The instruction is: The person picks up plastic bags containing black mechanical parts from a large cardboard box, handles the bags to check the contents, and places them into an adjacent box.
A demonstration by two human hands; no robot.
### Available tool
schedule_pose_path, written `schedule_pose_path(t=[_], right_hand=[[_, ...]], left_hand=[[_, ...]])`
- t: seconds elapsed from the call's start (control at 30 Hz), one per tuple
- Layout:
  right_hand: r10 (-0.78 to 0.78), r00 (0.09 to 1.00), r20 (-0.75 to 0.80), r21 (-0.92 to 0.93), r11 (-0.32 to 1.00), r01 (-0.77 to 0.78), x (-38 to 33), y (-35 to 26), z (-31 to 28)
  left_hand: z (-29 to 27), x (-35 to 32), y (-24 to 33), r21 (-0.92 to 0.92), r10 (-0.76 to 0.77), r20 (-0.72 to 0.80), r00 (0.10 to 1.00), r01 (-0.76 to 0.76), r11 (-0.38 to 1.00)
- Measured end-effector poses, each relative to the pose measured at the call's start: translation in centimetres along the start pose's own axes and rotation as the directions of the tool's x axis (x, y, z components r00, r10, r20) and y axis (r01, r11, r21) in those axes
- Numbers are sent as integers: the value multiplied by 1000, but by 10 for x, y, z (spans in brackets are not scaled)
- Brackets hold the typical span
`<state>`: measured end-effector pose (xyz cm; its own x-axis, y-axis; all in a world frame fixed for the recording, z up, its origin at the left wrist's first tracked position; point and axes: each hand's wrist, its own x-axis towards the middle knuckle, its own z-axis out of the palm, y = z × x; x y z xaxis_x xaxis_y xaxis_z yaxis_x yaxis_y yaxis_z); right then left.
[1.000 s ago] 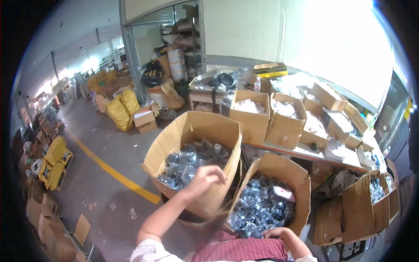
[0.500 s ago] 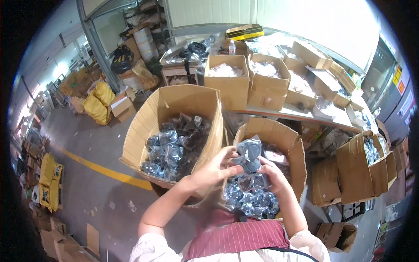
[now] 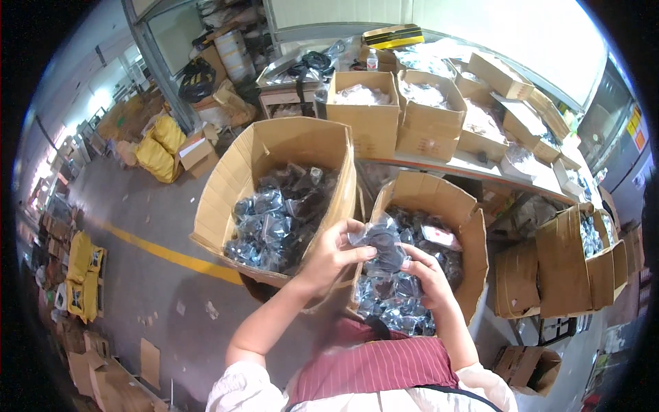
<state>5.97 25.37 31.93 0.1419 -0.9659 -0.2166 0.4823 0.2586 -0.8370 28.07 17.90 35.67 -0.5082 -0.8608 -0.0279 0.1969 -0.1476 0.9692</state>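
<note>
Bagged part (image 3: 382, 246) seemingly between both fingers (image 3: 357, 253)

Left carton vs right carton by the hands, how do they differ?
The left carton is larger, with tall upright flaps; the right carton is smaller. The right carton alone shows a red-and-white card on top. Both hands hold a clear bag over it. Both cartons hold bagged dark parts.

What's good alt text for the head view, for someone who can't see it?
Seen from above, a person's left hand and right hand hold a clear bag of dark parts over two open cardboard boxes, the left box and the right box, both full of similar bags. Behind stands a table crowded with more boxes.
</note>
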Motion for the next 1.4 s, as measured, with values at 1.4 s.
schedule_pose_path(t=[1.4], right_hand=[[25, 996, -80, 233, 973, -6, 5, 22, -24]], left_hand=[[-56, -28, 13, -492, 226, -434, 872, -440, 751]])
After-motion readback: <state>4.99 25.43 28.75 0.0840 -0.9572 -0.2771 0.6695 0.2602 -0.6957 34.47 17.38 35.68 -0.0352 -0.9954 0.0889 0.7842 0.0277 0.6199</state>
